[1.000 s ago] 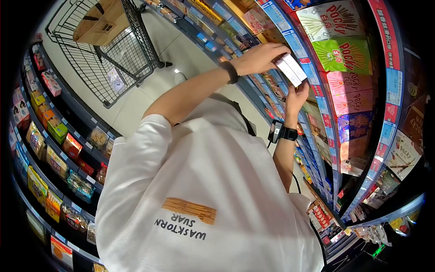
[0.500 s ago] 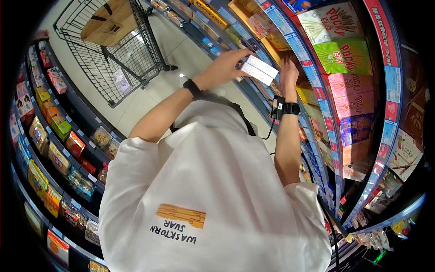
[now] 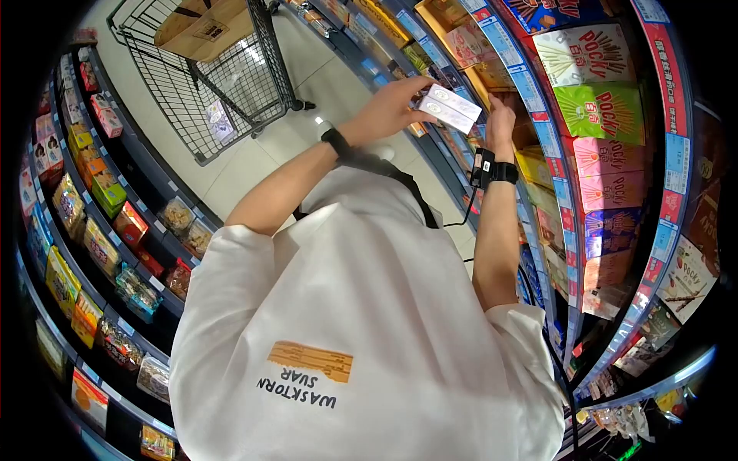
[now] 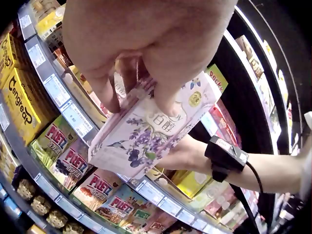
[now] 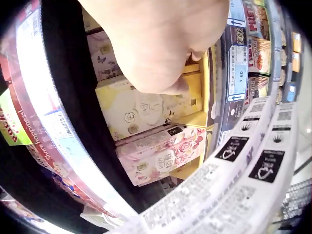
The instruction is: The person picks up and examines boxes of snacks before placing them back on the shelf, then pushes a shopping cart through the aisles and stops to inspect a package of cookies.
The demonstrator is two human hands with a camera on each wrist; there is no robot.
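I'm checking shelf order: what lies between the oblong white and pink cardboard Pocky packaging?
Oblong green cardboard Pocky packaging, as the head view shows.

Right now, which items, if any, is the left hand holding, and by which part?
The left hand pinches two pale lavender-printed boxes across one edge.

Here's the wire shopping cart [image 3: 165,96] with a brown paper bag [image 3: 206,32] inside; well apart from that cart, a green Pocky box [image 3: 596,113] sits between a white Pocky box [image 3: 582,55] and pink Pocky boxes [image 3: 611,188].
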